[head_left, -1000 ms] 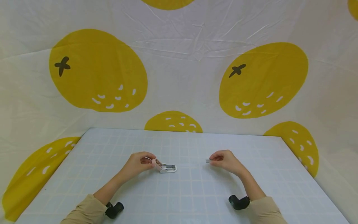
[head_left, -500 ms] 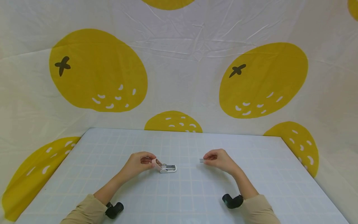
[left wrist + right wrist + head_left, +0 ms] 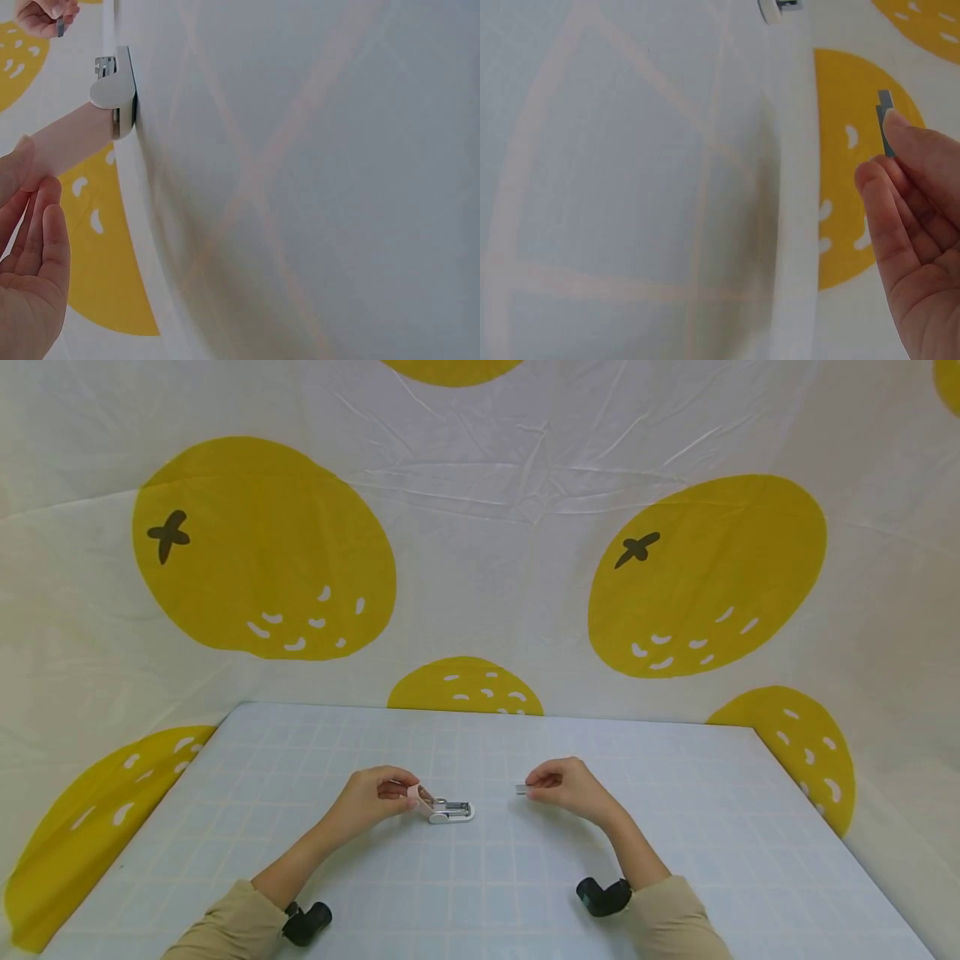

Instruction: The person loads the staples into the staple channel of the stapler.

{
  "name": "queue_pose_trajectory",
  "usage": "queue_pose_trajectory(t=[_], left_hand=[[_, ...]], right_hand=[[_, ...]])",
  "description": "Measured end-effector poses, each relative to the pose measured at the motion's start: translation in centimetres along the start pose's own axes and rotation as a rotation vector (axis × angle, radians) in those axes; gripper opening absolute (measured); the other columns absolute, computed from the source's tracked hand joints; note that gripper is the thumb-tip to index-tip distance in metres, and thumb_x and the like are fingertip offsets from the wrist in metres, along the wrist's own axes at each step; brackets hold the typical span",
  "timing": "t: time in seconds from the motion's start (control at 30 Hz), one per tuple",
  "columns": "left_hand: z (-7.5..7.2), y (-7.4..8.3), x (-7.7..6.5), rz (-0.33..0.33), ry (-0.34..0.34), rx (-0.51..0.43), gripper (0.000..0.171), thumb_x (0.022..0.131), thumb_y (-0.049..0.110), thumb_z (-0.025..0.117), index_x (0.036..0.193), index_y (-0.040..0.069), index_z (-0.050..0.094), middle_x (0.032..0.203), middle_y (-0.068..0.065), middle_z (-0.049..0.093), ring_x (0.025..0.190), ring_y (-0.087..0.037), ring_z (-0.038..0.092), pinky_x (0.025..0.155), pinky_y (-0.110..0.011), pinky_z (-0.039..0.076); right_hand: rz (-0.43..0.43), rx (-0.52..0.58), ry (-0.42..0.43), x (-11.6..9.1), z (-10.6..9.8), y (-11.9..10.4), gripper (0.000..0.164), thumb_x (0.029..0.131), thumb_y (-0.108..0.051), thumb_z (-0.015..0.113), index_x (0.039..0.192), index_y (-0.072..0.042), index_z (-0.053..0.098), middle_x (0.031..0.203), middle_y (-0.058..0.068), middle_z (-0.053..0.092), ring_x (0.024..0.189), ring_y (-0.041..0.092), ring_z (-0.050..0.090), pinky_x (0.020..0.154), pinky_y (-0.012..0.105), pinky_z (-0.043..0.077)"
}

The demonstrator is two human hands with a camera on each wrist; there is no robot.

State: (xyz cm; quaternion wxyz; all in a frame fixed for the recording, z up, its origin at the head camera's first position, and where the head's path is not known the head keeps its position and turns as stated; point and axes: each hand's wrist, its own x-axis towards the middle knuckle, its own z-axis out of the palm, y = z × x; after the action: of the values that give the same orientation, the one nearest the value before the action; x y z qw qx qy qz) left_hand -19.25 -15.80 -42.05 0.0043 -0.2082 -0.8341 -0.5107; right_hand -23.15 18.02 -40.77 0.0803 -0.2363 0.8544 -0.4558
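A small stapler (image 3: 452, 812) with a white base and a pale pink top arm lies on the table, its arm swung up and back so the metal staple channel is bare. My left hand (image 3: 372, 797) pinches the end of that pink arm (image 3: 71, 142) between thumb and fingers. Off to the stapler's right, my right hand (image 3: 567, 787) holds a short strip of staples (image 3: 886, 124) between thumb and fingertips, its grey end pointing left toward the stapler. In the left wrist view the strip shows small at the top, apart from the stapler.
The table (image 3: 480, 893) has a pale blue cloth with a light grid. Behind it hangs a white curtain (image 3: 487, 568) printed with big yellow fruit. A black wrist camera (image 3: 307, 924) sits on the left forearm, another (image 3: 603, 897) on the right.
My right hand has moved left with the staple strip, closing part of the gap to the stapler. The left hand and the stapler have stayed in place.
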Motion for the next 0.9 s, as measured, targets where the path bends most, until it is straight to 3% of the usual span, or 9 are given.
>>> queue_pose_trajectory(t=[0.53, 0.9], left_hand=[[0.1, 0.0, 0.0, 0.024, -0.002, 0.015, 0.027, 0.08, 0.011, 0.073, 0.103, -0.001, 0.066, 0.102, -0.013, 0.065, 0.088, -0.021, 0.064, 0.078, -0.025, 0.053], [0.0, 0.1, 0.1, 0.004, -0.002, 0.004, 0.027, 0.081, 0.012, 0.073, 0.103, 0.0, 0.066, 0.102, -0.011, 0.065, 0.088, -0.02, 0.063, 0.079, -0.024, 0.052]], right_hand=[[-0.049, 0.016, -0.018, 1.0, 2.1, -0.8, 0.017, 0.078, -0.008, 0.074, 0.09, 0.003, 0.069, 0.081, 0.007, 0.066, 0.07, 0.013, 0.057, 0.063, 0.021, 0.05], [-0.048, 0.02, -0.037, 2.0, 3.8, -1.7, 0.015, 0.079, -0.006, 0.073, 0.091, 0.002, 0.069, 0.082, 0.006, 0.066, 0.07, 0.013, 0.056, 0.062, 0.02, 0.049]])
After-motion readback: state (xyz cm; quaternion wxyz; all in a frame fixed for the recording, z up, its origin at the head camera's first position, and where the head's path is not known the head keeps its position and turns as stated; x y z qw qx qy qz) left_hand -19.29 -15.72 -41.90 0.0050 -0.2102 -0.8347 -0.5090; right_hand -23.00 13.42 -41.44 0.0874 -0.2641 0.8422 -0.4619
